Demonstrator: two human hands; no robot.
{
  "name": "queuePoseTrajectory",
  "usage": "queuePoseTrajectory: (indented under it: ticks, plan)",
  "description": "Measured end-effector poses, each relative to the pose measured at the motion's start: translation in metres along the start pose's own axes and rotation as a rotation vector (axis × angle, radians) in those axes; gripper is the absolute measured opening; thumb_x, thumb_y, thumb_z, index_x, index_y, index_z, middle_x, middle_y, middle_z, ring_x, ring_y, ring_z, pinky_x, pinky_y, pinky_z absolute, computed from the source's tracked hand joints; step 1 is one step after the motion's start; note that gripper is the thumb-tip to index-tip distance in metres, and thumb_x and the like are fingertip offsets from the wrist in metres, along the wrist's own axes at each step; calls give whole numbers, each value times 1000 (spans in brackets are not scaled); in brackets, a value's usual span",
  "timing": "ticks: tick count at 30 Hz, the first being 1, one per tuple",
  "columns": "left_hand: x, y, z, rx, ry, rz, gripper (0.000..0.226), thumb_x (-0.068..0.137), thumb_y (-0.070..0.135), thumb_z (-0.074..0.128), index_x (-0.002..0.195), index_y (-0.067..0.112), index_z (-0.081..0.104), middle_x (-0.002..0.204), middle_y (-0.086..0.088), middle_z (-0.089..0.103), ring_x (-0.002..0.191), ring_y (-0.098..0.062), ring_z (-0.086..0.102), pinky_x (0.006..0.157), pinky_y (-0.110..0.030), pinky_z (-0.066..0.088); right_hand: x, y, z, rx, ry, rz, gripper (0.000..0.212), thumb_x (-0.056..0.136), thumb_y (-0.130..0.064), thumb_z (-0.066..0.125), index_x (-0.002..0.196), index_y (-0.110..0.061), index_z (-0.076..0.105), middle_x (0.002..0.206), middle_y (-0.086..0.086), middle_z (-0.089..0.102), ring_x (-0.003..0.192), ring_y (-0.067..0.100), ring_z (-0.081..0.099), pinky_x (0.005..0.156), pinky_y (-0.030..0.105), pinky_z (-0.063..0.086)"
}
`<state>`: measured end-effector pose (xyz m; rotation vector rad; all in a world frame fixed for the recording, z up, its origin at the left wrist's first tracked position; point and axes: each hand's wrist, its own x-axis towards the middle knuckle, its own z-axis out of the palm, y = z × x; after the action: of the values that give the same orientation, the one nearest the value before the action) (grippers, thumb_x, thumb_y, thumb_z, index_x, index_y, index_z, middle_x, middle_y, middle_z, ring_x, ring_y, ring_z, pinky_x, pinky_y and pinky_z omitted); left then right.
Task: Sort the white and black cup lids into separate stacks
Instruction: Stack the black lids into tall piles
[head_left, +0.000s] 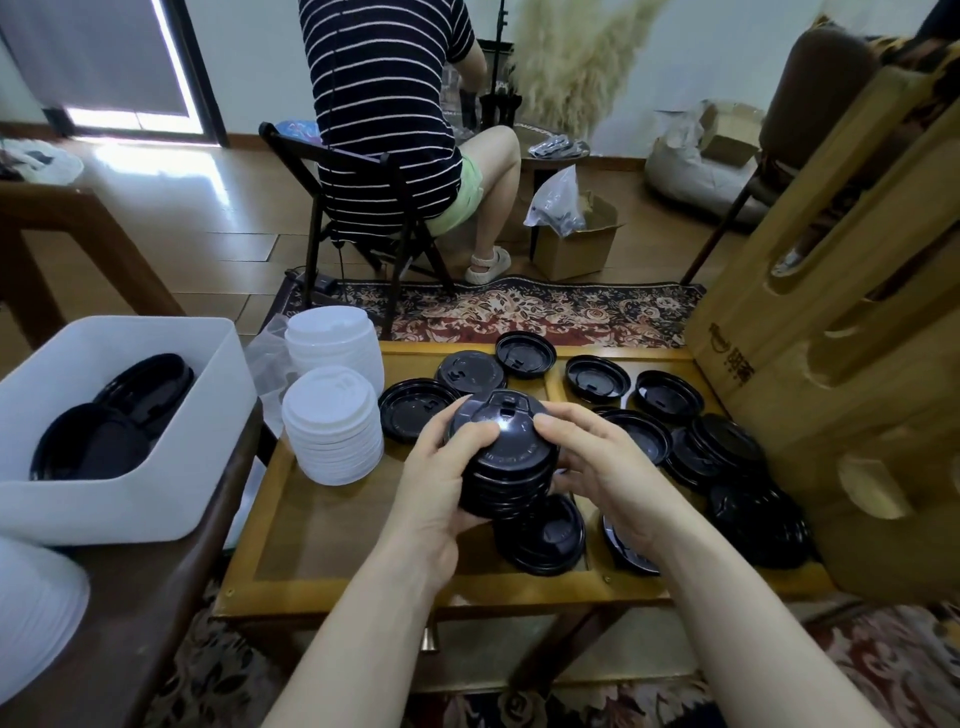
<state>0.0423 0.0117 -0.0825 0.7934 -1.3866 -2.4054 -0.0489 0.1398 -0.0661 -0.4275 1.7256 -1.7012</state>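
Black lids make up the short stack (506, 457) that both hands hold just above the middle of the table (332, 525), its top lid dome-up with the sip tab pointing to the far side; the left hand (441, 483) curls around the stack's left flank with the thumb pressed on the top lid, and the right hand (587, 467) closes on the right flank with its fingers laid over the crown, so both hands are shut on the stack and neither is free. The stack's axis is roughly upright, tipped a little towards the person, and it hangs directly over another black lid (543, 535) lying dome-up on the table just near of it. Loose black lids (597, 378) lie flat across the far and right parts of the table, most of them underside-up, so they lie nearer the right hand. Two white stacks stand well apart to the left, a near white stack (332, 431) and a far white stack (335, 343), both dome-up with upright axes. A white bin (171, 478) further left holds more black lids. Judging from this, the white sorting looks mostly done and the next move turns on setting the held stack squarely down or reaching right for the scattered lids
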Motion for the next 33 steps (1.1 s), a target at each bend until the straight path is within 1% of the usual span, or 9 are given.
queuePoseTrajectory:
  ticks: [3, 5, 7, 12, 18, 23, 26, 29, 33]
  plan:
    - [2, 1, 4, -47, 35, -9, 41, 85, 18, 69, 123, 31, 66, 110, -1, 76, 98, -20, 72, 78, -41, 58, -7, -2, -5, -172, 13, -39, 34, 92, -37, 58, 123, -23, 64, 112, -2, 71, 100, 10, 68, 78, 30, 57]
    - [2, 1, 6, -74, 43, -22, 43, 84, 15, 70, 124, 30, 66, 110, -1, 76, 99, -20, 72, 80, -41, 58, -15, -4, -17, -351, 134, -129, 40, 88, -45, 59, 125, -30, 63, 114, -11, 69, 104, 1, 64, 89, 29, 55]
    - [2, 2, 8, -89, 42, -26, 43, 84, 14, 70, 124, 29, 66, 110, -2, 76, 98, -20, 72, 81, -42, 59, -30, -11, -37, -465, 318, -245, 34, 90, -38, 62, 123, -29, 64, 114, -15, 67, 102, -4, 62, 89, 21, 51]
    - [-4, -1, 18, -123, 4, -33, 43, 87, 17, 70, 129, 25, 63, 112, -3, 75, 102, -22, 72, 76, -40, 61, -78, -11, -101, -923, 589, -254, 31, 91, -26, 64, 122, -24, 65, 115, -8, 63, 111, 12, 56, 94, 35, 49]
    - [-17, -11, 33, -158, -50, -61, 43, 89, 25, 67, 132, 19, 62, 113, -3, 75, 107, -24, 71, 88, -48, 58, -111, 34, -126, -1203, 560, -192, 38, 85, -21, 72, 122, -17, 64, 116, -2, 59, 119, 18, 47, 95, 27, 37]
    - [-28, -21, 35, -160, -77, -55, 39, 90, 25, 64, 129, 18, 65, 121, -4, 72, 114, -26, 67, 98, -53, 52, -109, 68, -133, -1375, 609, -213, 27, 81, -16, 76, 108, -13, 73, 112, 4, 68, 123, 26, 50, 94, 44, 47]
    - [-31, -23, 34, -144, -87, -53, 38, 89, 26, 64, 126, 20, 66, 120, -2, 72, 115, -25, 66, 99, -52, 52, -106, 74, -133, -1395, 627, -277, 15, 79, -8, 76, 92, -16, 76, 96, 1, 71, 111, 27, 59, 81, 45, 51]
    - [-31, -21, 33, -140, -72, -41, 33, 87, 26, 66, 120, 23, 69, 115, -1, 74, 112, -24, 68, 98, -52, 52, -105, 70, -130, -1309, 687, -341, 12, 86, -10, 70, 94, -17, 73, 93, -3, 68, 101, 21, 60, 79, 39, 48]
    - [-30, -19, 32, -134, -72, -30, 32, 88, 26, 66, 120, 24, 69, 113, 0, 75, 111, -23, 68, 95, -50, 53, -102, 42, -114, -610, 810, -290, 10, 96, -17, 58, 98, -22, 66, 89, -3, 66, 84, 14, 61, 70, 27, 48]
